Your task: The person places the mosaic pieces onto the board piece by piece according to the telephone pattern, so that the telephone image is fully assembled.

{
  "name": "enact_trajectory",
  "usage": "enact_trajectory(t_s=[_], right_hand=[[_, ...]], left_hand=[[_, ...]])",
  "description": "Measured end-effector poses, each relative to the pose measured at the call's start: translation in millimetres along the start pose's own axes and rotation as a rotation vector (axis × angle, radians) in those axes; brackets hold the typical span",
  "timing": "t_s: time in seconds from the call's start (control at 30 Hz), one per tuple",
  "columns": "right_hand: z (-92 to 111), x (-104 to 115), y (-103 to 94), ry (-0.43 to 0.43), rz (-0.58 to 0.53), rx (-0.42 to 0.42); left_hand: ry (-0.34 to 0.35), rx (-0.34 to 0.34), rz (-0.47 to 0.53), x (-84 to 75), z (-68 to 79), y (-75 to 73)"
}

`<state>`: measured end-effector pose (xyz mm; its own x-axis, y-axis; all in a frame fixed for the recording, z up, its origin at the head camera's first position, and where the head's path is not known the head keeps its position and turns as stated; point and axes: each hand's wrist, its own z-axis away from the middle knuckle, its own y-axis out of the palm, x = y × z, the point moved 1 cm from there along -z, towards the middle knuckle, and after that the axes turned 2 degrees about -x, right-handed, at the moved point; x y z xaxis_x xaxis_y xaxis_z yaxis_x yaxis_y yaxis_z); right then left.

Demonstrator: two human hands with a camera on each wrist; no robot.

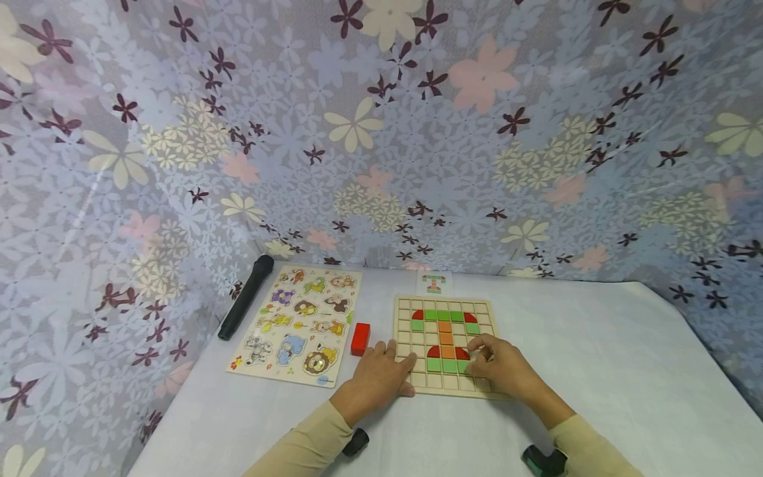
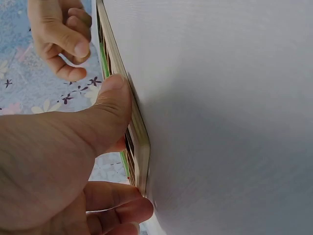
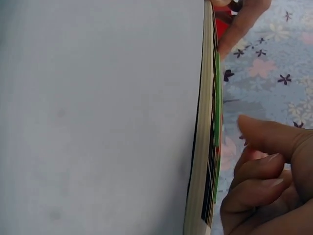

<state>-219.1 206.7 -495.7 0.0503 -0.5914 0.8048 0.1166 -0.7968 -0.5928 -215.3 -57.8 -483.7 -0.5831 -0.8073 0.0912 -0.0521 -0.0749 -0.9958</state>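
Observation:
A wooden grid board (image 1: 435,381) lies on the table, with red quarter-round, green and orange pieces in its cells. The pieces form a mushroom-like shape with a wide base. My left hand (image 1: 377,379) grips the board's front left corner. Along the front edge lies its thumb (image 2: 115,95), while other fingers meet the corner and left side. Above the board's right part, my right hand (image 1: 505,368) hovers near a green piece (image 1: 463,366), its fingers loosely bent. No object shows between its thumb and index finger. In the right wrist view, the board appears edge-on beside the right hand (image 3: 274,176).
A red block (image 1: 360,339) stands just left of the board. Farther left lie an animal puzzle board (image 1: 304,324) and a black microphone (image 1: 246,298). Behind the grid board is a small pattern card (image 1: 434,283). Flowered cloth (image 1: 381,132) hangs behind the white table (image 1: 596,344).

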Motion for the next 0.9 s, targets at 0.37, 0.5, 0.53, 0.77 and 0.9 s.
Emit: enact_trajectory(t_s=[0.37, 0.5, 0.53, 0.77, 0.9], right_hand=[[5.1, -3.3, -17.3, 0.024, -0.147, -0.037], [7.8, -4.9, -23.5, 0.026, -0.164, -0.058], [8.1, -5.3, -25.2, 0.022, -0.167, -0.064], [6.7, -3.7, -39.5, 0.038, -0.221, -0.106], [4.4, -0.5, -52.1, 0.023, -0.233, -0.124]], left_hand=[[-0.012, 0.032, 0.03, 3.8, -1.5, 1.2], [-0.016, 0.048, 0.043, 4.8, -0.6, 2.6], [-0.016, 0.05, 0.046, 4.9, -0.8, 2.7], [-0.041, 0.074, 0.093, 8.1, -1.7, 6.3], [-0.054, 0.037, 0.162, 15.1, 2.0, 0.9]])
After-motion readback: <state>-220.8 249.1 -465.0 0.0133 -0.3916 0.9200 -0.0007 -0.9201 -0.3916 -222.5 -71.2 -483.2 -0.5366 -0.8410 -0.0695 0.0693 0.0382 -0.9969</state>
